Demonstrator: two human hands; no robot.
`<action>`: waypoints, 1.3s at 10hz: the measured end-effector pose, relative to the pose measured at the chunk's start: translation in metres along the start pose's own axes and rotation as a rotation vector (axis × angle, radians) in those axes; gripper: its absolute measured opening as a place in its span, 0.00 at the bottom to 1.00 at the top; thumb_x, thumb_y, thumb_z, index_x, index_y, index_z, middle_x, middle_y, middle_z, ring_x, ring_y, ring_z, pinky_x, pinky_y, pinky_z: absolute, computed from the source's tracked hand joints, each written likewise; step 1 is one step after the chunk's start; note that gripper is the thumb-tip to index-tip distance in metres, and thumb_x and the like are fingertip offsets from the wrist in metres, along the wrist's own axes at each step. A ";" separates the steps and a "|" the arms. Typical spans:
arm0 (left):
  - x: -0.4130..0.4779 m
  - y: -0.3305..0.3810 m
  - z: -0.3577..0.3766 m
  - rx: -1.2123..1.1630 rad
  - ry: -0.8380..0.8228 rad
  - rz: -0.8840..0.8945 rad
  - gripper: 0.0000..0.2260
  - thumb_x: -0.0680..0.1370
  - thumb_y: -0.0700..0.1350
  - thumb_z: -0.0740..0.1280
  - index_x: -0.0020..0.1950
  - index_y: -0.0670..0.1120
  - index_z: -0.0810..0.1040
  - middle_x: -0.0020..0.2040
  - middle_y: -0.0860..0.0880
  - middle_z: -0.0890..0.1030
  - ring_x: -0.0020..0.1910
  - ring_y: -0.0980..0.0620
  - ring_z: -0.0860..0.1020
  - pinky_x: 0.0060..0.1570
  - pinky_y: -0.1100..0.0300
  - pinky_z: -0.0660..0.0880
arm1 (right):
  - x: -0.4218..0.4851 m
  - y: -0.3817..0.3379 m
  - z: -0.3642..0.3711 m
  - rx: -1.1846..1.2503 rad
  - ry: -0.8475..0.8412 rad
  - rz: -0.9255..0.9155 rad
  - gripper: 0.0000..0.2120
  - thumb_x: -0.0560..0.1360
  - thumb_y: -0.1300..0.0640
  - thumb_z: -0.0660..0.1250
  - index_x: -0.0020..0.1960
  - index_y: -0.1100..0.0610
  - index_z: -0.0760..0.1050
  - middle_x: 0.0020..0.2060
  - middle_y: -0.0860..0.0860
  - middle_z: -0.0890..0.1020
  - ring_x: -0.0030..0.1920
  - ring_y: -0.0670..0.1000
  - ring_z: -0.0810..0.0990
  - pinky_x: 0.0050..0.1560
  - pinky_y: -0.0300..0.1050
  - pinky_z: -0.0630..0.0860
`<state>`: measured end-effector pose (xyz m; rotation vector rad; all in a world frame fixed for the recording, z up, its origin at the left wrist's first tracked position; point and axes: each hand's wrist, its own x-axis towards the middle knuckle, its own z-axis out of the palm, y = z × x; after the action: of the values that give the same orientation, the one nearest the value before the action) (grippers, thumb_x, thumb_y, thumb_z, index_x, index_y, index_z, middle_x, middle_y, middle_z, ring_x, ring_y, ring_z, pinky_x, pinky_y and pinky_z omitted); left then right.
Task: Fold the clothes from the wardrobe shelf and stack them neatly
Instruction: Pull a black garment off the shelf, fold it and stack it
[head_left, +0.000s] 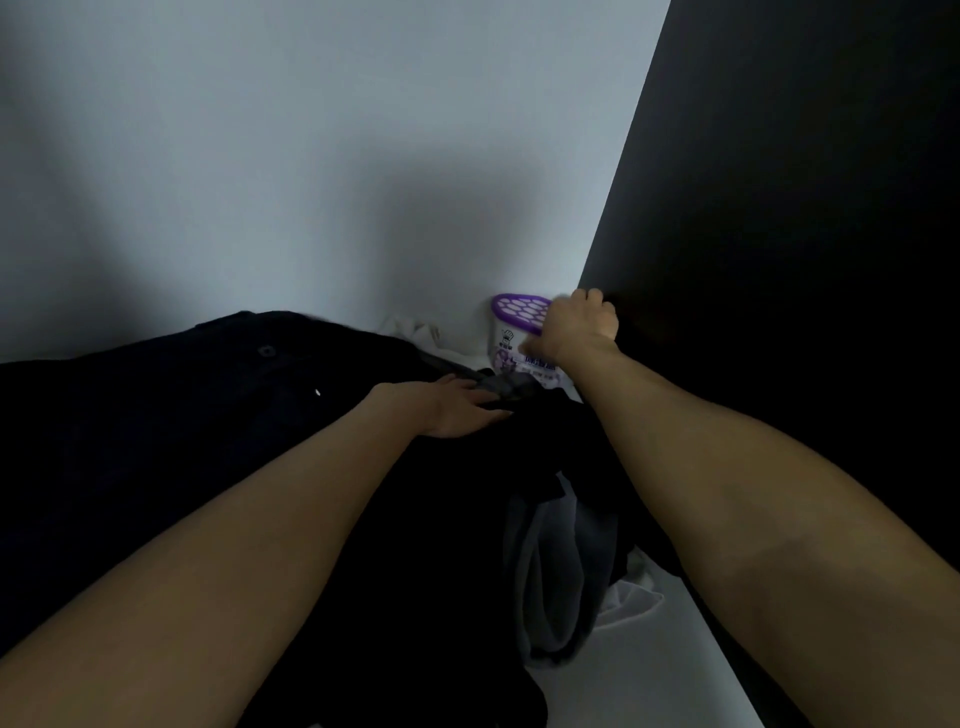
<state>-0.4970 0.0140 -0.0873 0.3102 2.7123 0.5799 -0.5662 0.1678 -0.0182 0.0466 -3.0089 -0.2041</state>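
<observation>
A heap of dark clothes (218, 415) fills the wardrobe shelf, with grey garments (561, 561) and a bit of white cloth (415, 332) mixed in. My left hand (457, 405) lies on the heap near its back, fingers stretched out flat against a dark grey piece (506, 388). My right hand (582, 325) is raised at the back right corner, fingers curled, in front of a white tub with a purple perforated lid (517, 312). Whether it holds the tub is hidden.
The pale back wall (311, 156) of the wardrobe stands behind the heap. A dark side panel (805, 208) closes the right side. A strip of white shelf (649, 675) shows at the lower right.
</observation>
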 end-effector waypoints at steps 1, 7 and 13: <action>0.000 -0.002 0.002 -0.059 0.008 -0.003 0.24 0.84 0.54 0.57 0.78 0.46 0.64 0.80 0.43 0.59 0.79 0.43 0.55 0.77 0.46 0.49 | 0.001 -0.001 0.001 -0.006 0.004 0.000 0.42 0.70 0.34 0.71 0.72 0.60 0.66 0.67 0.60 0.71 0.67 0.60 0.67 0.64 0.52 0.67; -0.151 0.027 -0.018 0.608 0.617 0.037 0.17 0.81 0.54 0.56 0.63 0.49 0.76 0.60 0.47 0.79 0.60 0.44 0.77 0.46 0.52 0.69 | -0.083 -0.011 -0.061 0.445 0.262 -0.187 0.19 0.74 0.57 0.61 0.63 0.60 0.76 0.62 0.59 0.78 0.64 0.62 0.73 0.61 0.52 0.73; -0.441 0.022 0.043 0.708 0.532 -0.473 0.07 0.76 0.47 0.59 0.39 0.50 0.72 0.35 0.51 0.72 0.39 0.47 0.73 0.45 0.53 0.63 | -0.323 -0.105 -0.089 0.603 0.076 -0.651 0.13 0.77 0.58 0.62 0.60 0.58 0.76 0.57 0.54 0.80 0.57 0.56 0.78 0.54 0.46 0.73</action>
<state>-0.0741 -0.0754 0.0127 -0.3775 3.2423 -0.5199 -0.2326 0.0647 0.0153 1.0496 -2.7460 0.6334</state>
